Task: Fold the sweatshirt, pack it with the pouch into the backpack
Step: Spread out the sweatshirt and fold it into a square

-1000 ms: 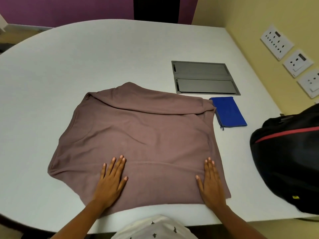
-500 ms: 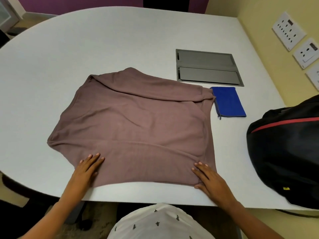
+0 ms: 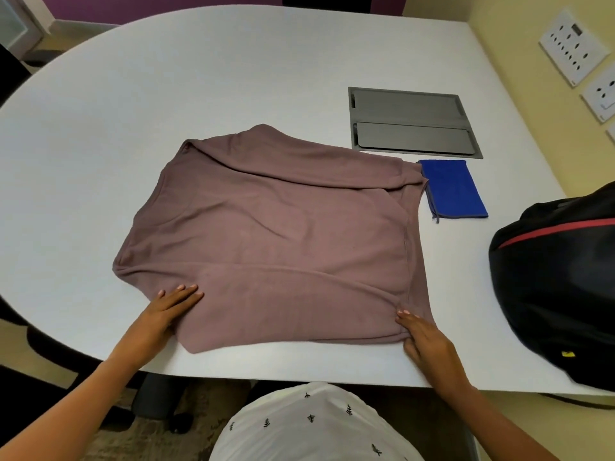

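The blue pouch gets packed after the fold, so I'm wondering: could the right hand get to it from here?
Probably yes. The pouch lies uncovered on the table beyond the far right corner of the sweatshirt, ahead of the right hand; the backpack sits off to the right, not between them.

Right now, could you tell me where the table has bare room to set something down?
The widest bare stretch of table runs left of and beyond the sweatshirt. A narrower strip lies between sweatshirt and backpack. It is crowded around the pouch, hemmed by sweatshirt and grey hatch.
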A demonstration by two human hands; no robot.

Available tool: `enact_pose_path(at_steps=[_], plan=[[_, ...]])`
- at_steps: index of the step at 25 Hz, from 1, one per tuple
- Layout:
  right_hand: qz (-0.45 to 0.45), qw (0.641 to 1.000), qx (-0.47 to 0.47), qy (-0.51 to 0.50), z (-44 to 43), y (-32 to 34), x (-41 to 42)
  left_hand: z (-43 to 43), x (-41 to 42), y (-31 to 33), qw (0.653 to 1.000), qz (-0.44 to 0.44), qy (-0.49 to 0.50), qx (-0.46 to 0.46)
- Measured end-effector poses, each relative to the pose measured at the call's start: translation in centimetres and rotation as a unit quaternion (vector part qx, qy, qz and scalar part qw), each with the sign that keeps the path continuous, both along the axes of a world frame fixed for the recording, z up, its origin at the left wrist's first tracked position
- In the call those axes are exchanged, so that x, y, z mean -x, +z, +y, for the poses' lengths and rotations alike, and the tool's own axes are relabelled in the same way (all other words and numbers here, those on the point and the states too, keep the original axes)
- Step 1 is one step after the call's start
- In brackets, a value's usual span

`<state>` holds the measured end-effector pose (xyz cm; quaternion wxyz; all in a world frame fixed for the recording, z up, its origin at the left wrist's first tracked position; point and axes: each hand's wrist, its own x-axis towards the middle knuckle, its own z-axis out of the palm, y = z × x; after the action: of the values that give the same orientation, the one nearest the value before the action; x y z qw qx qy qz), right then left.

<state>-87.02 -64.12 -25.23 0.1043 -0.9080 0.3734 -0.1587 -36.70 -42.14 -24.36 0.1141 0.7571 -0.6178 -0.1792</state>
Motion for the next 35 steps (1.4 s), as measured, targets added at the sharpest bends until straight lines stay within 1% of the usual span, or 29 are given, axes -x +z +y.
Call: enact_pose_path(at_steps=[2, 4, 6, 7, 8, 10, 12, 16, 17, 19, 21, 23, 24, 26, 28, 29, 31, 32, 33, 35], plan=[[-0.009, 0.999, -0.020, -0.041, 0.1, 0.7, -0.5, 0.0, -0.4, 0.2, 1.000, 0.001, -0.007, 0.004], [-0.012, 0.998, -0.027, -0.055, 0.0, 1.4, -0.9, -0.2, -0.4, 1.0, 0.999, 0.038, 0.005, 0.032], [-0.022, 0.997, -0.039, -0.070, -0.5, 2.0, -1.3, -0.5, 0.4, 2.3, 0.992, 0.093, 0.071, 0.053], [-0.029, 0.995, -0.044, -0.083, -0.8, 2.3, -1.4, -0.7, 1.1, 3.0, 0.985, 0.113, 0.119, 0.045], [-0.036, 0.993, -0.047, -0.098, -1.1, 2.6, -1.5, -0.9, 1.6, 3.7, 0.979, 0.114, 0.162, 0.040], [-0.038, 0.989, -0.058, -0.134, -1.4, 3.3, -1.6, -1.3, 1.9, 4.7, 0.975, 0.080, 0.204, 0.046], [-0.030, 0.984, -0.059, -0.164, -1.7, 4.3, -1.6, -1.7, 2.0, 5.1, 0.974, 0.064, 0.213, 0.044], [-0.025, 0.985, -0.029, -0.168, -4.6, 7.0, -2.5, -3.5, 1.7, 6.1, 0.973, 0.042, 0.222, 0.056], [-0.013, 0.985, -0.025, -0.171, -6.0, 7.5, -3.1, -4.5, 1.4, 6.4, 0.970, 0.034, 0.236, 0.056], [0.027, 0.983, -0.023, -0.180, -9.0, 7.7, -4.4, -7.0, 0.4, 6.7, 0.965, -0.009, 0.259, 0.029], [0.066, 0.979, -0.031, -0.193, -11.4, 6.8, -5.5, -9.4, -0.4, 6.3, 0.964, -0.053, 0.259, 0.011], [0.089, 0.967, -0.054, -0.234, -12.6, 5.8, -6.6, -11.5, -0.6, 6.0, 0.960, -0.050, 0.274, 0.026], [0.090, 0.959, -0.065, -0.260, -12.6, 5.5, -7.2, -12.2, -0.5, 6.0, 0.957, -0.047, 0.283, 0.048], [0.054, 0.955, -0.054, -0.288, -11.7, 5.1, -8.7, -13.2, 0.2, 6.0, 0.952, -0.056, 0.277, 0.116], [0.005, 0.970, -0.026, -0.242, -9.6, 4.7, -10.7, -13.2, 1.8, 5.7, 0.959, -0.064, 0.216, 0.169], [-0.007, 0.980, -0.026, -0.195, -8.2, 4.3, -11.8, -12.7, 3.0, 5.2, 0.968, -0.077, 0.164, 0.171], [0.027, 0.995, -0.037, -0.093, -5.7, 2.7, -13.3, -11.3, 5.6, 3.4, 0.985, -0.105, 0.067, 0.124], [0.058, 0.996, -0.044, -0.059, -4.9, 1.9, -13.7, -10.7, 6.4, 2.5, 0.990, -0.107, 0.043, 0.082], [0.087, 0.994, -0.052, -0.043, -4.6, 1.1, -13.7, -10.3, 6.9, 1.6, 0.993, -0.104, 0.043, 0.042], [0.137, 0.988, -0.053, -0.045, -5.2, 0.1, -12.8, -10.1, 6.9, 0.3, 0.992, -0.092, 0.081, -0.021]])
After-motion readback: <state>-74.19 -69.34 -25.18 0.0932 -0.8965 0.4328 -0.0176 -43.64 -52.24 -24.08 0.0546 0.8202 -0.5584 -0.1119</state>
